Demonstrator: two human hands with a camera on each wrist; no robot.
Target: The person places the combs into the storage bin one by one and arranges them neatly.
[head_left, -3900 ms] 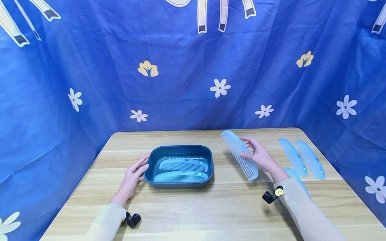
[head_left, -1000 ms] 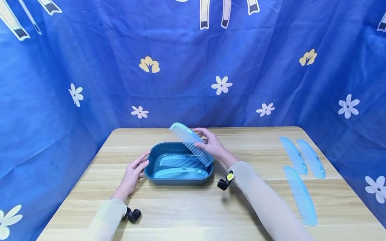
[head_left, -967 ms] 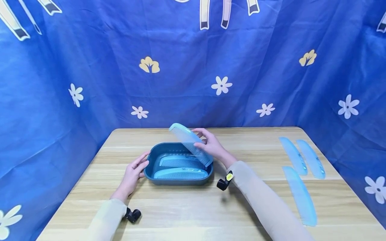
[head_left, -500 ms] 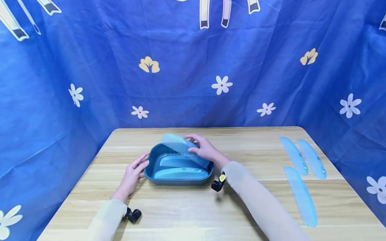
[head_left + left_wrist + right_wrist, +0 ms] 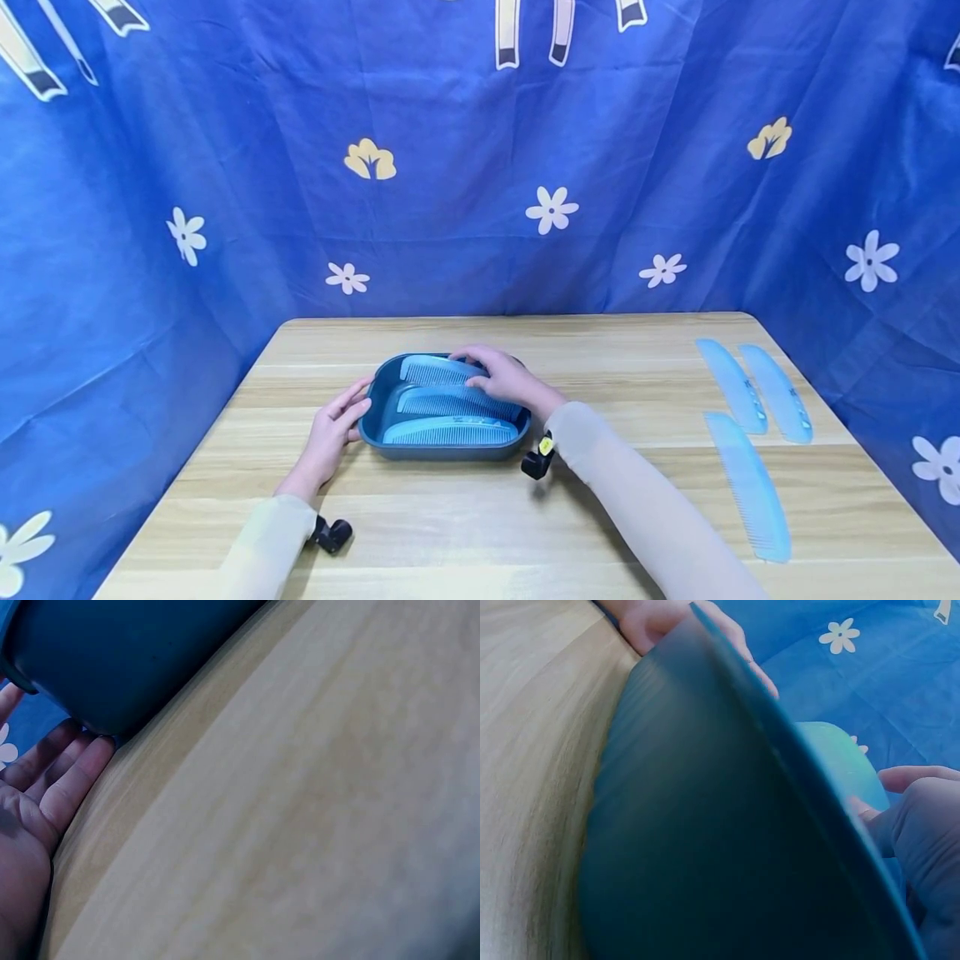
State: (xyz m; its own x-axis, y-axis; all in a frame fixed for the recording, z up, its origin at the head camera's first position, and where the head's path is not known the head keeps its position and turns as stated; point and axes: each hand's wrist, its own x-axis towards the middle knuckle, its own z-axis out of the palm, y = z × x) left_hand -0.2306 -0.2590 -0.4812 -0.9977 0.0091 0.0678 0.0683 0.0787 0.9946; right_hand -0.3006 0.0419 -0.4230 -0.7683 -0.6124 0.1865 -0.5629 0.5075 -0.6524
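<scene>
My right hand (image 5: 506,377) reaches over the far right rim of a dark blue plastic basin (image 5: 450,454) and pinches a light blue comb (image 5: 431,368) between thumb and fingers. That comb lies along the basin's back wall, its right part hidden by the hand. Two more light blue combs rest inside, a middle comb (image 5: 442,402) and a front comb (image 5: 448,431), all teeth toward me. My left hand (image 5: 333,429) touches the basin's left end. Its extended fingers (image 5: 75,780) meet the lower wall in the left wrist view. In the right wrist view, the held comb (image 5: 847,761) shows beyond the rim.
On the right of the wooden table (image 5: 420,533) lie three other light blue combs: one nearer comb (image 5: 748,492), and two farther back, a left comb (image 5: 731,387) and a right comb (image 5: 776,396). A blue patterned cloth (image 5: 465,233) hangs behind and at both sides.
My right hand has brought a comb from the right side over the basin, then lowered it from a tilt to flat along the back wall. My left hand has stayed at the basin.
</scene>
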